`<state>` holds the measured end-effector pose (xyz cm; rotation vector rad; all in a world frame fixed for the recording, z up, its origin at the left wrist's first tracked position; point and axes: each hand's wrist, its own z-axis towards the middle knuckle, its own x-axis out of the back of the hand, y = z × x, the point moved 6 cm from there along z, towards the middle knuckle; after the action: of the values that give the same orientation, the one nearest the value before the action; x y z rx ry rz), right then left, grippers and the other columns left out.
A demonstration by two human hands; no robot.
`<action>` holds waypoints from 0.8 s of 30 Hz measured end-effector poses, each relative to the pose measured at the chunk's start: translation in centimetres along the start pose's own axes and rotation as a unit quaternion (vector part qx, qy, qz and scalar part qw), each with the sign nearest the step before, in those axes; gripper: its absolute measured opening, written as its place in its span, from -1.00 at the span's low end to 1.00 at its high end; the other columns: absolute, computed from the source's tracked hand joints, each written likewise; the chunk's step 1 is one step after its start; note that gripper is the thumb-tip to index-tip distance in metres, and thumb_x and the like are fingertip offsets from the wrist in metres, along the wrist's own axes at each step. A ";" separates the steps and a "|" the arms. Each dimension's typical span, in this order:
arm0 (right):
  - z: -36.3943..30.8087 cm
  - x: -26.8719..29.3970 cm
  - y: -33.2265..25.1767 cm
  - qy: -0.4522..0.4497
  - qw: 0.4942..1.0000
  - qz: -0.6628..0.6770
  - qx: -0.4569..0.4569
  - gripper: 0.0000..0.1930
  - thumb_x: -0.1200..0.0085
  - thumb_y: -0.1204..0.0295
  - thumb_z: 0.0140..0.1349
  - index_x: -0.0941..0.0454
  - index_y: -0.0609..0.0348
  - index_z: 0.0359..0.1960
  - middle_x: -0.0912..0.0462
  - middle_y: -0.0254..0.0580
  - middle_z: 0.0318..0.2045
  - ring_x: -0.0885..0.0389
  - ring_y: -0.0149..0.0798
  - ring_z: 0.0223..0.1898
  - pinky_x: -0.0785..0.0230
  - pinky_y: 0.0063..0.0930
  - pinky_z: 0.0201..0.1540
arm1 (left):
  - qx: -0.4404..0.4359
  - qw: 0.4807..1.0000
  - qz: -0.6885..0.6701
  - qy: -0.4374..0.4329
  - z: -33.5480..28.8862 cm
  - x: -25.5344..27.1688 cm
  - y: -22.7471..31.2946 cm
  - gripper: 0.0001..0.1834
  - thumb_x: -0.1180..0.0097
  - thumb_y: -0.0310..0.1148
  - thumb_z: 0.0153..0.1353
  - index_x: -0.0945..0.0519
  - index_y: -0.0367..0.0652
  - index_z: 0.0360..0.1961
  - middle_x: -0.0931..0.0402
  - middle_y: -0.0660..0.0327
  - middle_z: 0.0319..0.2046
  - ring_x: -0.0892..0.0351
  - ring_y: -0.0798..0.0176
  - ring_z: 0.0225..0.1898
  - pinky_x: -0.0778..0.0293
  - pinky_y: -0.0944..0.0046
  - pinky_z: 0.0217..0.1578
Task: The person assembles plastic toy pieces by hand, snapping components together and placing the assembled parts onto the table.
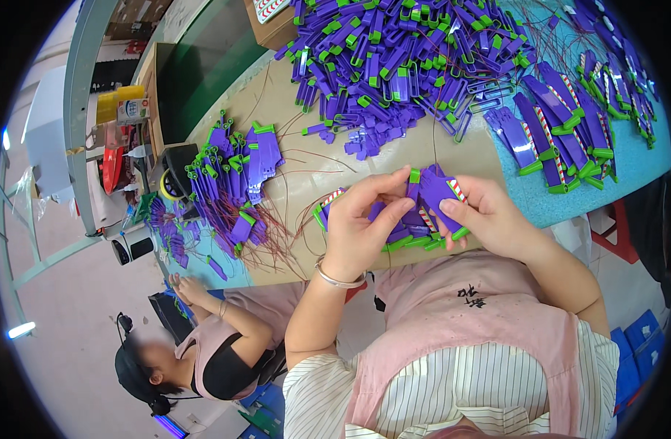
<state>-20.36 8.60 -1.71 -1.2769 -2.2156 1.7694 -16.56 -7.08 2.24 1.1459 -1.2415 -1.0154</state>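
My left hand (366,219) pinches a small purple strip with a green end (414,177) between thumb and fingers. My right hand (489,216) grips a flat purple hand-shaped plastic piece (436,192) with a red-and-white striped edge, its thumb on top. The two pieces meet or overlap between my hands; whether they are joined I cannot tell. Beneath my hands, near the table's front edge, lie more purple pieces with green ends (400,241), partly hidden by my fingers.
A big heap of purple and green clip-like parts (394,58) covers the far table. Finished-looking striped purple pieces (551,132) lie at right. Purple parts with thin red wires (236,175) are piled at left. A co-worker (204,329) sits at the left, hands at the table edge.
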 end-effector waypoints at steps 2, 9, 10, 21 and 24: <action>-0.1 -0.5 0.0 0.003 1.000 0.007 -0.009 -0.82 0.11 0.34 0.43 -0.43 0.19 -0.23 -0.53 -0.36 -0.50 -0.51 -0.52 -0.54 -0.34 -0.65 -0.56 | 0.007 1.000 -0.005 -0.008 -0.2 0.0 0.1 -0.61 -0.18 -0.63 0.16 -0.57 -0.28 0.05 -0.58 0.19 -0.27 -0.55 0.38 -0.27 -0.47 0.39 -0.21; -0.4 -1.5 0.0 0.011 0.994 -0.101 0.030 -0.89 0.01 0.49 0.34 -0.47 0.27 -0.35 -0.49 -0.29 -0.58 -0.50 -0.41 -0.54 -0.35 -0.51 -0.47 | -0.068 0.973 0.197 -0.095 -0.3 -0.9 2.0 -0.65 -0.22 -0.59 0.10 -0.63 -0.22 -0.04 -0.58 0.14 -0.30 -0.56 0.27 -0.31 -0.48 0.36 -0.31; -0.4 -1.3 -0.7 0.020 0.983 -0.171 0.067 -0.92 -0.04 0.51 0.29 -0.49 0.29 -0.31 -0.51 -0.24 -0.53 -0.53 -0.34 -0.47 -0.38 -0.46 -0.39 | -0.068 0.974 0.197 -0.095 -0.3 -1.1 2.1 -0.65 -0.22 -0.59 0.10 -0.63 -0.22 -0.04 -0.58 0.14 -0.30 -0.56 0.27 -0.31 -0.48 0.36 -0.31; 0.1 -2.0 -2.6 0.044 0.951 -0.222 0.213 -0.26 -0.16 0.57 0.15 -0.10 0.15 0.37 -0.58 0.09 -0.10 -0.59 0.02 -0.19 -0.41 -0.23 -0.07 | 0.121 0.990 -0.059 -0.035 0.1 -0.9 -0.6 -0.80 -0.13 -0.39 0.24 -0.51 -0.28 -0.48 -0.44 0.20 -0.40 -0.42 0.32 -0.36 -0.37 0.30 -0.29; 0.1 -1.3 -1.9 0.026 0.975 -0.202 0.094 -0.45 -0.06 0.55 0.25 -0.25 0.27 0.29 -0.56 0.04 -0.10 -0.58 -0.09 -0.06 -0.36 -0.34 0.03 | 0.041 0.953 -0.298 0.023 0.7 2.1 -1.1 -0.51 0.21 -0.19 0.42 -0.44 -0.27 -0.60 -0.44 0.09 -0.41 -0.42 0.17 -0.27 -0.30 0.21 -0.06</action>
<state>-20.64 7.72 0.44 -0.7590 -2.0354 1.7092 -17.09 -9.38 1.50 1.6535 -0.9158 -1.3752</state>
